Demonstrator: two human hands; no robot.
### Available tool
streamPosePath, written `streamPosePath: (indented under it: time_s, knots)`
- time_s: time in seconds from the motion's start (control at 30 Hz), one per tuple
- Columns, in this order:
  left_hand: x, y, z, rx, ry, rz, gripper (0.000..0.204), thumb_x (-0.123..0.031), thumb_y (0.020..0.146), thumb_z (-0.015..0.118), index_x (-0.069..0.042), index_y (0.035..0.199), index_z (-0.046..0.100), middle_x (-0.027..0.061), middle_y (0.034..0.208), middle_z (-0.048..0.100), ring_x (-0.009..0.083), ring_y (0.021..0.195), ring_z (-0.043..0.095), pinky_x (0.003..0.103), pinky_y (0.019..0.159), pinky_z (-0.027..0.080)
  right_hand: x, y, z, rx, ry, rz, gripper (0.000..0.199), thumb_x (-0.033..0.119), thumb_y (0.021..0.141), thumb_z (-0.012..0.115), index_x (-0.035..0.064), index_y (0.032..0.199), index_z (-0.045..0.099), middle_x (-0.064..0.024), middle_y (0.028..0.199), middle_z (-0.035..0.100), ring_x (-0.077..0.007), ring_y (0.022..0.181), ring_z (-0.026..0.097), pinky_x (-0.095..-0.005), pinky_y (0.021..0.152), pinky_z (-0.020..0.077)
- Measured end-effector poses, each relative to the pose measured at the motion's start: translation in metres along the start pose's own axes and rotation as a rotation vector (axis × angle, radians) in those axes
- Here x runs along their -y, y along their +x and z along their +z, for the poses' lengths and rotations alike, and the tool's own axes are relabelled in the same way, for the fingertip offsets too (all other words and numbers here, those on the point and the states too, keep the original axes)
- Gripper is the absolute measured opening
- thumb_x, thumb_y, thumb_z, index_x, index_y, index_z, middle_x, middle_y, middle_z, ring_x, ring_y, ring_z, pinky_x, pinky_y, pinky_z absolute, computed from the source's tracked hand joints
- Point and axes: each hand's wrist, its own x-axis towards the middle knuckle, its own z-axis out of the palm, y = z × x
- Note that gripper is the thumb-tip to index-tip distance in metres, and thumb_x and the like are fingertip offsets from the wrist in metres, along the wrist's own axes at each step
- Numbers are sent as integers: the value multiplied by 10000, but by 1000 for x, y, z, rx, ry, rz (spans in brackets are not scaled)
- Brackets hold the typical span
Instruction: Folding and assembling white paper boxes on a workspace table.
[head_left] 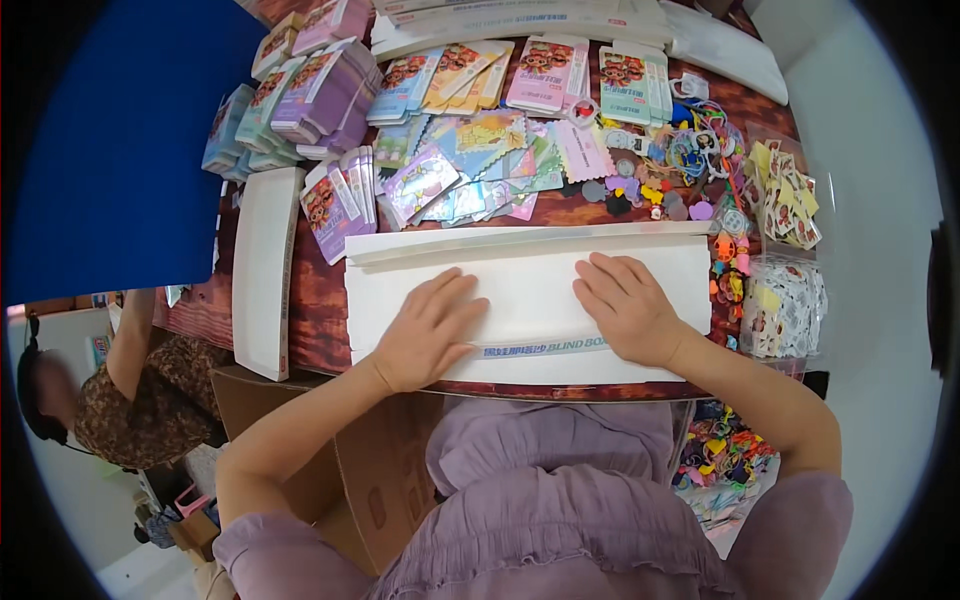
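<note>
Blue lettering [545, 349] (in two scripts) marks the white box [530, 290], and smaller print [541, 89] the pastel packs [312, 95].

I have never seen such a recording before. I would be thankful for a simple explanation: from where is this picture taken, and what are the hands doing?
There is no robot here. A person wears a wide fisheye camera on the head, looking down, so straight edges seem bent. The bare left hand and bare right hand rest, fingers extended, on a creased white cardboard sheet; neither seems to grip anything.

The sheet lies on a dark red, wood-patterned table. To its left is a long, narrow white cardboard box. Beyond it are shiny, colourful printed cards and stacked purple card packs. To its right, a clear plastic bag of white printed pieces.
</note>
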Motion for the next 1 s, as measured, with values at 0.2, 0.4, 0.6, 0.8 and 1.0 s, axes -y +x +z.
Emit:
streamPosePath:
  time_s: [0.2,0.4,0.6,0.8,1.0]
  knots:
    - [10,-7,5,-73,-123,-33,596,-154,889,660,-37,1440,466,226,1525,375,442,1413,366,512,1145,321,2,2,-5,28,-26,0,361,106,791,586,-35,1120,633,-193,1254,611,-359,1179,570,-475,988,452]
    - [-4,-5,24,-119,35,-31,571,-72,861,620,-41,1416,493,227,1487,417,442,1398,381,528,1140,324,6,2,-3,29,-73,-31,371,122,799,580,-38,1131,627,-199,1261,608,-362,1181,568,-472,974,455]
    - [-65,67,54,-401,-182,-174,409,-55,890,577,-29,1298,559,218,1404,475,407,1347,418,528,1154,302,22,11,2,47,-57,22,349,129,811,584,-33,1119,619,-193,1236,594,-360,1194,547,-475,979,435]
    - [-60,66,65,-540,-457,-225,404,-46,891,577,-7,1292,550,195,1332,542,403,1261,481,484,1111,343,62,33,25,-147,12,361,327,118,793,624,-34,1081,593,-220,1234,542,-407,1250,495,-516,1033,381]
    - [-66,66,65,-593,-424,-165,440,-35,863,586,3,1299,540,197,1315,563,395,1227,515,467,1087,372,64,29,28,-187,-24,308,372,127,789,638,-49,1112,584,-214,1199,562,-396,1214,523,-521,1041,381]
